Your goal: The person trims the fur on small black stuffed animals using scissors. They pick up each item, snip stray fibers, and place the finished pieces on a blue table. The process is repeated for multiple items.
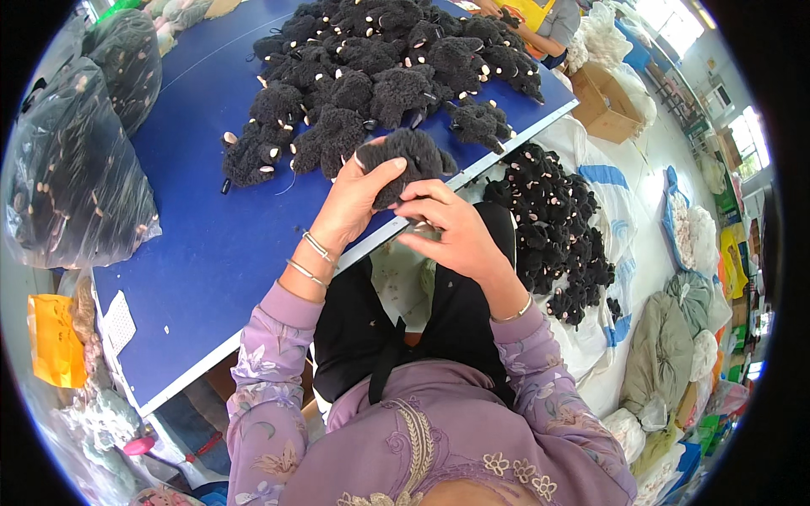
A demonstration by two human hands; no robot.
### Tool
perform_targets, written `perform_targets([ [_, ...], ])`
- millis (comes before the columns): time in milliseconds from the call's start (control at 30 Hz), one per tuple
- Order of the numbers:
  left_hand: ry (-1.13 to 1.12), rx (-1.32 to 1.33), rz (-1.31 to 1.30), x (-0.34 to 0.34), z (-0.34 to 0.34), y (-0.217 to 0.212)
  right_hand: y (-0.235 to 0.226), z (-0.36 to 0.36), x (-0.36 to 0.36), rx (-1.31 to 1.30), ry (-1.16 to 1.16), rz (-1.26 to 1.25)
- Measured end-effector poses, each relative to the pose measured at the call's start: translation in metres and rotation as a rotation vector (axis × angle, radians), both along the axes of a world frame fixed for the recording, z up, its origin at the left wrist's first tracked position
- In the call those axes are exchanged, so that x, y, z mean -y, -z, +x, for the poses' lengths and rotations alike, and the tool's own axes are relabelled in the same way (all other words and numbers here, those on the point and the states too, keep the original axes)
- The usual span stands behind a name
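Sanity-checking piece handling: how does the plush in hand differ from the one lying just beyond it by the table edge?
Pose: the held plush is up in the left hand, right hand at its lower side; the table plush lies on the blue table.
Look: the table plush shows pale tips; fingers partly cover the held plush.
Apparent size: the held plush looks larger than the table plush, perhaps only from being nearer the camera.
Shared: both black, fluffy.

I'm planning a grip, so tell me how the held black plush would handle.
The black plush will likely squash, given its soft-looking, curly pile. That fuzzy surface probably resists slipping. Small and fluffy, it seems light.
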State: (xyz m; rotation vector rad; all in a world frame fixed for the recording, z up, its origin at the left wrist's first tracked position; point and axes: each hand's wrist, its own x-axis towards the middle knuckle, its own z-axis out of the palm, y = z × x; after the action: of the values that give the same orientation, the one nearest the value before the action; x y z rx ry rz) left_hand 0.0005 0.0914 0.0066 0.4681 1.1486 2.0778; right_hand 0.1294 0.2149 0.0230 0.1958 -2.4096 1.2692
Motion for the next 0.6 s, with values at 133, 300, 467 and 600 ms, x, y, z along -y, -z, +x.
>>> perform_targets([
  [133,-0.077,0.044,-0.024,0.002,0.001,-0.005,0.004,0.006,-0.017,-0.089,0.157,-0.357],
  [300,-0.087,0.083,0.059,0.003,0.003,-0.006,0.012,0.002,-0.036,0.062,0.335,-0.613],
  [467,-0.109,-0.018,0.054,0.001,-0.001,0.005,0.015,-0.003,-0.017,0.199,0.271,-0.514],
  [600,-0.086,-0.042,0.04,-0.002,0.001,0.005,0.029,-0.013,-0.011,0.109,0.18,-0.637],
])
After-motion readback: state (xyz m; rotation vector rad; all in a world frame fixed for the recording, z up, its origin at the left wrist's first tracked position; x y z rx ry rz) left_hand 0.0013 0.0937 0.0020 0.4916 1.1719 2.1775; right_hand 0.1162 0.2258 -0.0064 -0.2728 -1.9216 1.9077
